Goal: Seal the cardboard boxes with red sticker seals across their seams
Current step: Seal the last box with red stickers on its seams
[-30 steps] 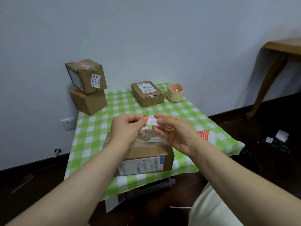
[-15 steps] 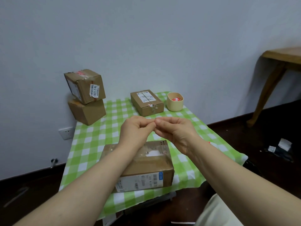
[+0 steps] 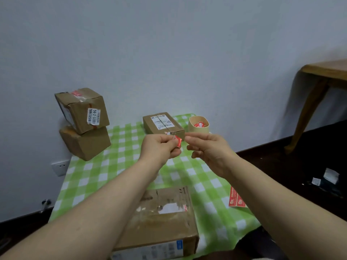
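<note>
My left hand pinches a small red sticker seal above the middle of the table. My right hand hovers just right of it, fingers curled, its fingertips a little apart from the sticker. Below my arms a large flat cardboard box lies near the table's front edge, its top torn and patched with tape. A smaller labelled box sits at the back of the table. Two more boxes are stacked at the back left, the upper one tilted on the lower one.
A beige cup with red stickers inside stands at the back right. A red sticker sheet lies on the green checked tablecloth by my right forearm. A wooden table stands to the right, with scraps on the dark floor.
The white backing strip seen between my hands earlier is gone. My hands have drawn apart, leaving the red sticker in my left fingers. The view has tilted upward.
</note>
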A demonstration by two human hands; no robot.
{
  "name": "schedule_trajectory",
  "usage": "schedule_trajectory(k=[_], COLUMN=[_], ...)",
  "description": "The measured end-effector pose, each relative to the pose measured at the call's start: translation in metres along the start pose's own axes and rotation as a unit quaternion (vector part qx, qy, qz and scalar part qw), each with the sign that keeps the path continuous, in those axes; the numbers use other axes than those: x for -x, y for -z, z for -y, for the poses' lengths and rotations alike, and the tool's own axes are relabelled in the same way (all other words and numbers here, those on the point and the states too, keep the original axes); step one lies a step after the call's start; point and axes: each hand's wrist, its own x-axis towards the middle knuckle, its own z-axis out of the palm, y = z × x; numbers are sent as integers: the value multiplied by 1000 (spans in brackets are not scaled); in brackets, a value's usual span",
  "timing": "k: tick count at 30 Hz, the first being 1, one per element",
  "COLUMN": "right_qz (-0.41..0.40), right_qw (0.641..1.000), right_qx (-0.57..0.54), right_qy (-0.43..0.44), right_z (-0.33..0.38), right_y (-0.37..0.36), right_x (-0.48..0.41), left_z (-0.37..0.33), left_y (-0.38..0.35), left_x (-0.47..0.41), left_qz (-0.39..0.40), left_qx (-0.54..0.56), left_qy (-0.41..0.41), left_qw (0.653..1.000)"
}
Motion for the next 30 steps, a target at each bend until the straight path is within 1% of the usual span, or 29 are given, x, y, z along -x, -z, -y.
schedule_trajectory(k=[2, 4, 7, 10, 11, 12, 15, 17, 19, 21, 25, 30], right_qz=[2, 15, -16, -31, -50, -85, -215, -259, -278, -285, -281, -290], right_qw=[1000, 997, 987, 974, 974, 976, 967, 958, 952, 948, 935, 930], right_qx=[8, 67, 141, 208, 203, 182, 115, 110, 119, 138, 216, 224], right_qy=[14, 41, 73, 82, 85, 84, 71, 53, 35, 12, 3, -17], right_z=[0, -2, -7, -13, -13, -13, -15, -17, -18, -19, -28, -30], right_y=[7, 12, 19, 26, 27, 31, 55, 70, 80, 85, 86, 89], right_x=[-13, -28, -52, -80, -86, -95, -137, -166, -189, -205, -230, -246], left_z=[0, 2, 4, 7, 5, 4, 5, 7, 10, 14, 22, 25], left_y=[-6, -12, -21, -30, -31, -32, -37, -37, -34, -32, -27, -21], left_x=[-13, -27, -46, -71, -76, -81, -97, -109, -121, -130, -142, -146], left_qz=[35, 57, 85, 103, 103, 99, 89, 77, 60, 59, 67, 75], left_qx=[-11, -32, -50, -45, -42, -45, -92, -101, -90, -78, -83, -89], left_qy=[5, 12, 19, 45, 52, 57, 55, 57, 73, 87, 94, 93], left_qw=[999, 998, 995, 993, 992, 992, 990, 990, 991, 991, 990, 989])
